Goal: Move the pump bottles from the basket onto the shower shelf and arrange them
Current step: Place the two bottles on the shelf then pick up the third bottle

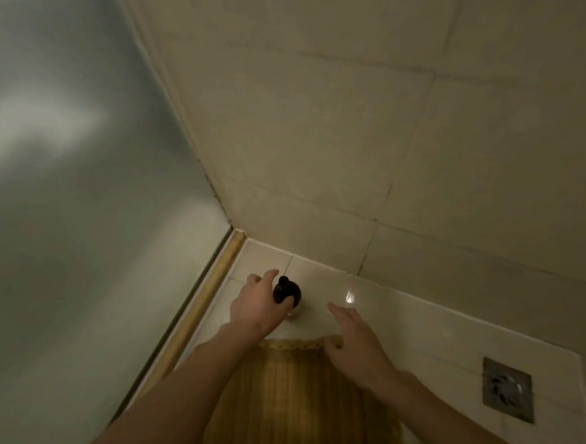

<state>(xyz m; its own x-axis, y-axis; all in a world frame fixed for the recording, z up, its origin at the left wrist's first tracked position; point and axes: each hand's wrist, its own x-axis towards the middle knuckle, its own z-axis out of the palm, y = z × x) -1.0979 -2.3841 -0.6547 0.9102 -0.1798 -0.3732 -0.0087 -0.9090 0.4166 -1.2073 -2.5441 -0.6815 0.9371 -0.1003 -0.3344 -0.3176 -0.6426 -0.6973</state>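
Head camera, looking steeply down into a dim tiled shower corner. A frosted glass panel [60, 201] fills the left side; beige wall tiles [381, 113] fill the right. Below them runs a pale tiled surface [410, 317], seemingly the shelf or ledge, with a square metal drain [507, 389] set into it at lower right.

The left hand [255, 308] is wrapped around a dark pump bottle [286, 292], fingers curled about its shoulder just under the black pump head. The bottle stands upright, or close to it, on the pale surface near the corner; whether its base is fully resting cannot be told. The right hand [355, 341] is empty, fingers spread flat and loose, hovering just beside the bottle, with its heel over the scalloped rim of a woven, straw-coloured basket [295, 393] that sits at bottom centre between the forearms. The inside of the basket is not visible.

The bottle looks rigid and glossy, likely slippery on wet tile and moderately heavy if full. Gripping the body, not the pump, seems the safer hold
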